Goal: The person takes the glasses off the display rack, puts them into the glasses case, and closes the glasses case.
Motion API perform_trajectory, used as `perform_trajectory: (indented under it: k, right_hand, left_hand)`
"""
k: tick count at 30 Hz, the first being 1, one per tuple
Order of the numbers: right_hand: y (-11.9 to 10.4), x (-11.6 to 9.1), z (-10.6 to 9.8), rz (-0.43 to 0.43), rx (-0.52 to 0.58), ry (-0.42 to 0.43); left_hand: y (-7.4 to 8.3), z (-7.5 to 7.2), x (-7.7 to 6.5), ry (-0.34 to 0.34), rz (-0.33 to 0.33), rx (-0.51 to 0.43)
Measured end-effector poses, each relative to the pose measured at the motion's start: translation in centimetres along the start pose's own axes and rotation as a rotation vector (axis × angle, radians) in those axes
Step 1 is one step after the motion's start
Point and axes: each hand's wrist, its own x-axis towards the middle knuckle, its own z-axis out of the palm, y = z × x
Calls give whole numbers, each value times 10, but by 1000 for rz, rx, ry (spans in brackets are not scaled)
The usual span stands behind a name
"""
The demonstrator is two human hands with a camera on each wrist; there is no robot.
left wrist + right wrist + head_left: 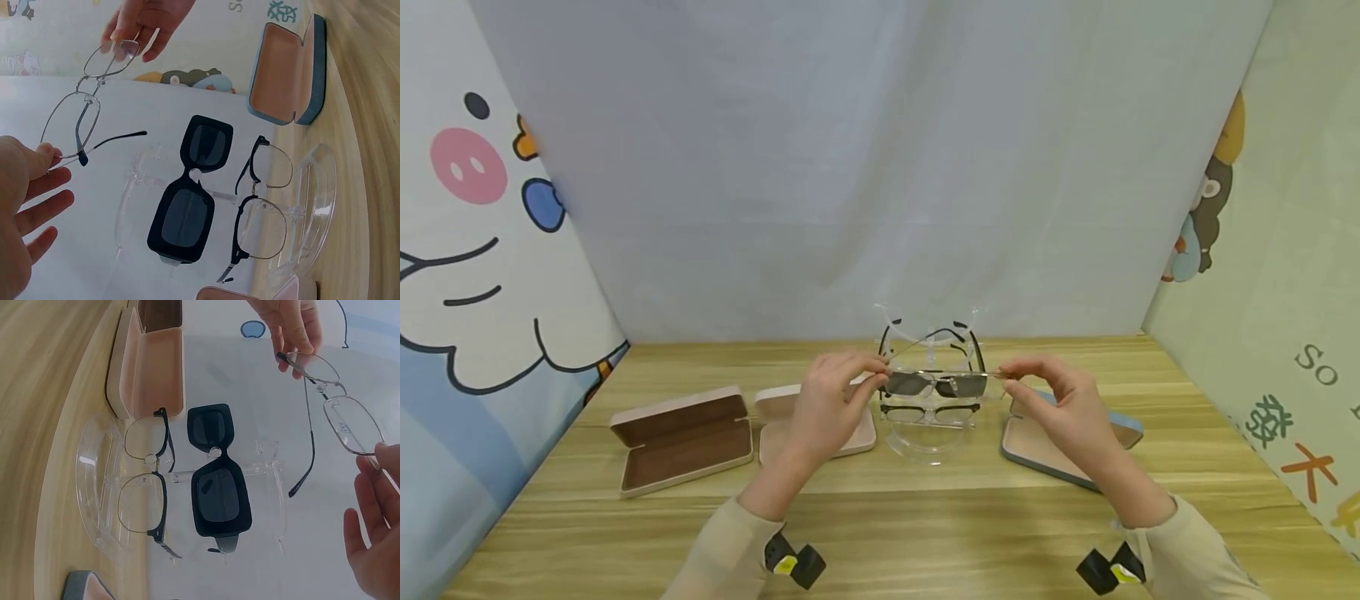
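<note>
A pair of thin metal-rimmed eyeglasses (70,125) is held up between both hands in front of a clear display stand (925,454). My left hand (835,404) pinches one end of the frame between thumb and finger. At the other end, my right hand (1067,408) pinches the frame likewise. The temples are unfolded and point toward the stand in the wrist views. Black sunglasses (220,494) hang on the stand's middle level. Below them sit black-browed eyeglasses (237,234). In the head view, the held pair partly overlaps the sunglasses.
Open glasses cases stand on the wooden table (925,533): a brown-lined case (688,454) at far left, a pale pink case (861,437) partly behind the left hand, and a blue case (1037,458) partly behind the right hand. A pale curtain (775,167) hangs behind.
</note>
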Motion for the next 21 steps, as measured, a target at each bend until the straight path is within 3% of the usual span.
perform_trajectory:
  k: [8, 15, 21]
  right_hand:
    - [6, -1, 2, -4, 76, 21]
    - [13, -10, -2, 130, 108, 13]
    - [19, -20, -4, 182, 224, 36]
  left_hand:
    - [0, 7, -2, -19, -33, -82]
    - [4, 16, -4, -57, -83, -117]
    - [4, 30, -9, -75, -168, -208]
